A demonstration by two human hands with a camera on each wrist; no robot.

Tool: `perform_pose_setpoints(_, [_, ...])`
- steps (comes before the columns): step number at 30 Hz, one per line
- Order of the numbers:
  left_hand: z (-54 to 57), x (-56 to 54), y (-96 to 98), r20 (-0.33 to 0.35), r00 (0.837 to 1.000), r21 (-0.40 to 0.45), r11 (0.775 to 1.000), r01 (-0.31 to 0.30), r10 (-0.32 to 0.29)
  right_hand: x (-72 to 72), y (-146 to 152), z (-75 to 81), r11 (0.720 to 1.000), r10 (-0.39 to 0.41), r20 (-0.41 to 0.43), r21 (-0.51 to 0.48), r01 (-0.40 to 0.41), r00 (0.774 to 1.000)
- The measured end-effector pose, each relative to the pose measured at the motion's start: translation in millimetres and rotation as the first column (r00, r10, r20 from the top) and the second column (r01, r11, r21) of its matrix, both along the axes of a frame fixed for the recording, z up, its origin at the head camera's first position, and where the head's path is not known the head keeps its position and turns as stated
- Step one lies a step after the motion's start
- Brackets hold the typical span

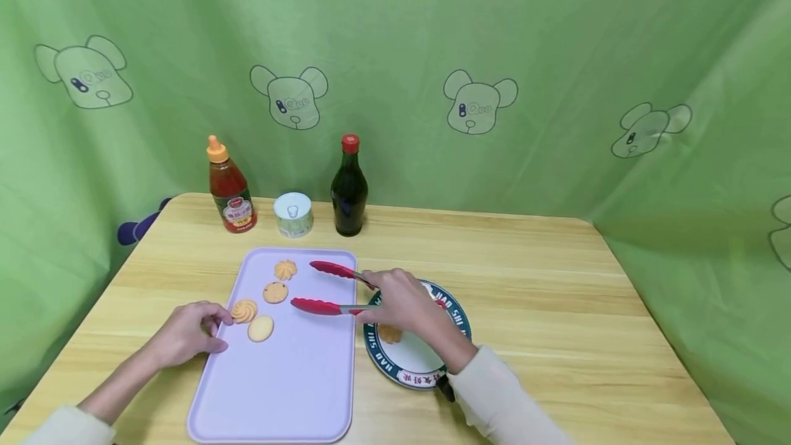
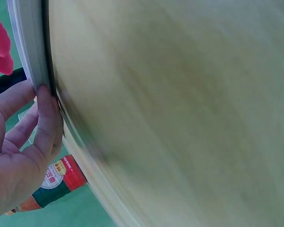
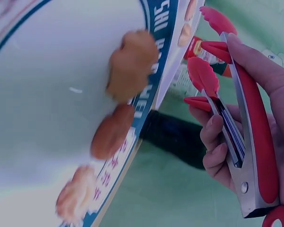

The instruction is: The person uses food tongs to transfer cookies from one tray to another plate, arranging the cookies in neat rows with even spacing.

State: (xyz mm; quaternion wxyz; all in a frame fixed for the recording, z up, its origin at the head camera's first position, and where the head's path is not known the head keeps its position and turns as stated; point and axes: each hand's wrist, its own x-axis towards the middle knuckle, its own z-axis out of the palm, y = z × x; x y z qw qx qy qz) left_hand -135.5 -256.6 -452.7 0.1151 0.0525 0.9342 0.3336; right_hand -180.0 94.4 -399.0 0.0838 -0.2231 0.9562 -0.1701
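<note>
My left hand (image 1: 188,333) is at the left edge of a lilac tray (image 1: 278,390); in the left wrist view its thumb and fingers pinch the tray's rim (image 2: 32,42). Several cookies lie in the tray's upper left part, among them a swirled one (image 1: 244,311) close to my left fingertips and a smooth pale one (image 1: 261,328). My right hand (image 1: 402,301) grips red-tipped tongs (image 3: 260,137), their arms spread with nothing between the tips. The tips hang over the tray, right of the cookies. Beneath my right hand sits a plate (image 1: 460,318) bearing a brown cookie (image 3: 132,64) and other pieces.
Along the table's back edge stand a sauce bottle (image 1: 231,194) with an orange cap, a pull-tab can (image 1: 294,215) and a dark bottle (image 1: 349,191) with a red cap. A green curtain (image 1: 395,33) hangs behind the wooden table (image 1: 556,294).
</note>
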Motion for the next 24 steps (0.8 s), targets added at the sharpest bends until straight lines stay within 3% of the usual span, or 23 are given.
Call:
perform_pose_setpoints(13, [0.4,1.3,-1.1,-0.007,1.0,0.001,1.0,0.004,-0.004,-6.3,-39.8,-11.9,0.996,0.057,-0.041,0.068,-0.054,0.998])
perform_pose_setpoints(24, [0.5,1.0,1.0,0.026,0.999,0.004,1.0,-0.019,0.019,-3.2,-57.0,-12.2,0.992,0.052,-0.066,0.121,-0.044,0.996])
